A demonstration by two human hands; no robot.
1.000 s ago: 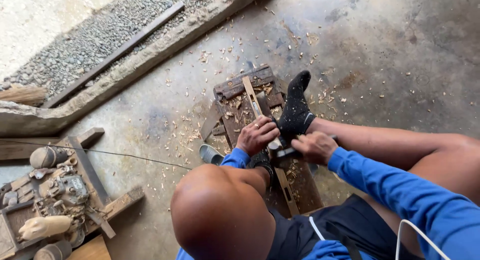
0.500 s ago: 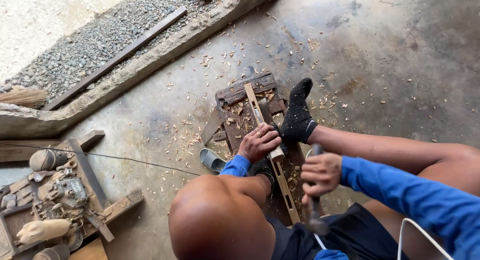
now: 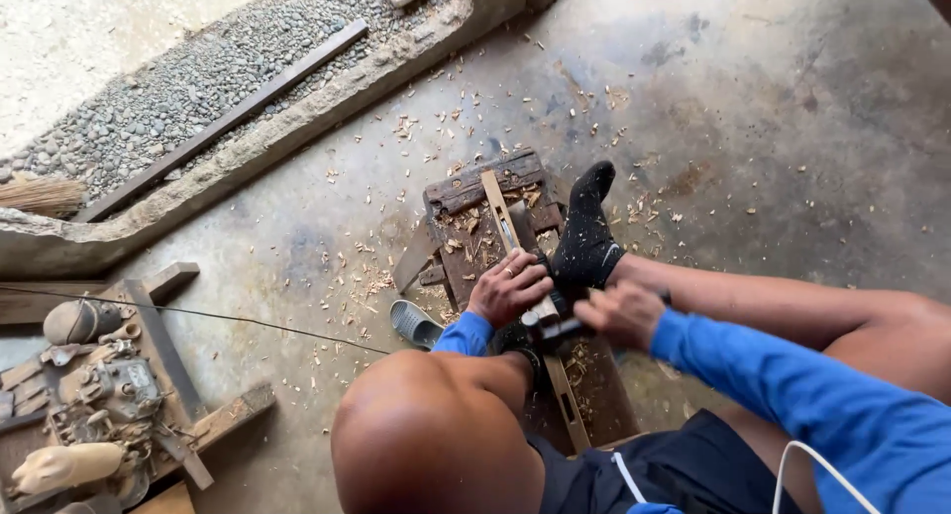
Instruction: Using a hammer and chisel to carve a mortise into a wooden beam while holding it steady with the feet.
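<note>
A long pale wooden strip (image 3: 507, 229) lies lengthwise on a low dark wooden work block (image 3: 466, 192) at the centre of the frame, on a grey concrete floor (image 3: 773, 128) strewn with wood shavings. Half a second ago the right hand was drawn back low over the lap, holding a dark-handled tool; now the right hand (image 3: 622, 314) has come forward and sits just beside the left hand, both meeting over the strip. The left hand (image 3: 509, 288) has barely moved.

The left hand presses on the strip with fingers curled down over it, closed around the wood. The right hand is closed in a fist around the dark-handled tool (image 3: 557, 326), whose head touches the strip just below the left hand. One foot in a black sock (image 3: 586, 235) rests on the block's right side, against the strip.

Counted: one strip, one block, one tool in hand, two hands, one socked foot. One grey sandal (image 3: 414, 324) lies on the floor left of the block. At lower left, one wooden tray of tools and carved pieces (image 3: 109, 395). At upper left, one gravel bed (image 3: 178, 88) with one long dark plank (image 3: 223, 123) lying across it.
</note>
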